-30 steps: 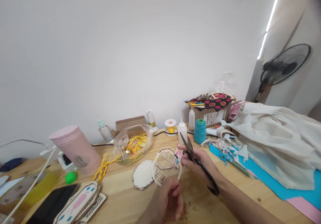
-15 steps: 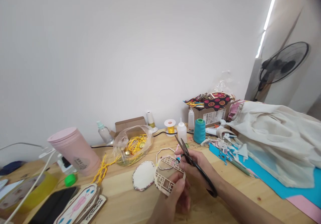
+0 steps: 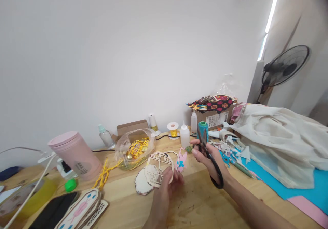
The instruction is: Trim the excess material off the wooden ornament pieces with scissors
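My left hand (image 3: 164, 191) is closed on a pale wooden lattice cut-out (image 3: 159, 167), holding it tilted just above the wooden table (image 3: 194, 205). My right hand (image 3: 208, 160) grips black scissors (image 3: 210, 157), blades up and apart from the lattice, near a teal thread spool (image 3: 203, 128). A white fabric-edged oval piece (image 3: 142, 184) lies on the table under the lattice. A pink and blue paper piece (image 3: 181, 160) lies between my hands.
A pink tumbler (image 3: 75, 155), a plastic bag of yellow cord (image 3: 134, 147), glue bottles (image 3: 185, 135), a gold wire spool (image 3: 173, 129) and a cardboard box of fabric (image 3: 215, 111) line the back. Cream cloth (image 3: 282, 136) covers the right. Wooden cut-outs (image 3: 82, 210) lie front left.
My left hand carried the lattice piece leftward and lower. My right hand swung the scissors away to the right, blades now pointing up by the teal spool.
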`<action>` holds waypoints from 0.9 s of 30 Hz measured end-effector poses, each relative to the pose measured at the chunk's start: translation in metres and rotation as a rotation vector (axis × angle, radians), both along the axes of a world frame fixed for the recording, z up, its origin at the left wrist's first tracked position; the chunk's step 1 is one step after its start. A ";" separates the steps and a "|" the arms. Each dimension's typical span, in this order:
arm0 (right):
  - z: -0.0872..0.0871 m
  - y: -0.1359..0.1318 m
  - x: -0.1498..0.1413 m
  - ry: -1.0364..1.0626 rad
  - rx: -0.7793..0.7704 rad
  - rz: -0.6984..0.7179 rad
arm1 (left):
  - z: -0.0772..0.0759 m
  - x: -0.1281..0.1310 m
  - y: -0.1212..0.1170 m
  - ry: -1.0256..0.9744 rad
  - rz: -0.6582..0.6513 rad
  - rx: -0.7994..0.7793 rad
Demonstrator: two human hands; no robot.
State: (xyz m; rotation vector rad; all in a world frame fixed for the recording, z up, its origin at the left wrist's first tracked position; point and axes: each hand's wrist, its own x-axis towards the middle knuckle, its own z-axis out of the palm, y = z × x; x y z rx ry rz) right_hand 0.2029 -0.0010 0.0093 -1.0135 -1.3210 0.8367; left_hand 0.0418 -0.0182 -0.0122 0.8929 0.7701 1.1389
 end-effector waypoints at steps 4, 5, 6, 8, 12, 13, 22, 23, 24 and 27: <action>0.005 -0.003 0.011 0.010 0.104 -0.115 | -0.006 0.000 -0.005 0.274 0.066 0.092; 0.009 -0.005 0.013 0.026 0.130 -0.144 | -0.007 0.002 -0.006 0.333 0.077 0.090; 0.015 -0.007 0.015 0.048 0.154 -0.168 | -0.006 0.005 -0.008 0.388 0.083 0.090; 0.029 -0.013 0.018 0.112 0.195 -0.193 | -0.004 0.018 -0.013 0.486 0.059 0.094; 0.064 -0.029 0.021 0.247 0.332 -0.199 | 0.004 0.076 -0.031 0.314 -0.197 -0.047; 0.074 -0.035 0.021 0.274 0.379 -0.198 | 0.005 0.093 -0.036 0.255 -0.203 -0.046; 0.099 -0.071 0.046 0.184 0.454 -0.226 | 0.002 0.066 -0.014 0.093 -0.039 0.099; 0.093 -0.069 0.046 0.178 0.419 -0.225 | 0.003 0.051 -0.006 0.095 -0.014 0.102; 0.086 -0.066 0.045 0.176 0.380 -0.216 | 0.004 0.037 0.001 0.086 -0.002 0.104; 0.066 -0.051 0.033 0.087 0.241 -0.149 | 0.008 0.011 0.014 0.047 0.000 0.090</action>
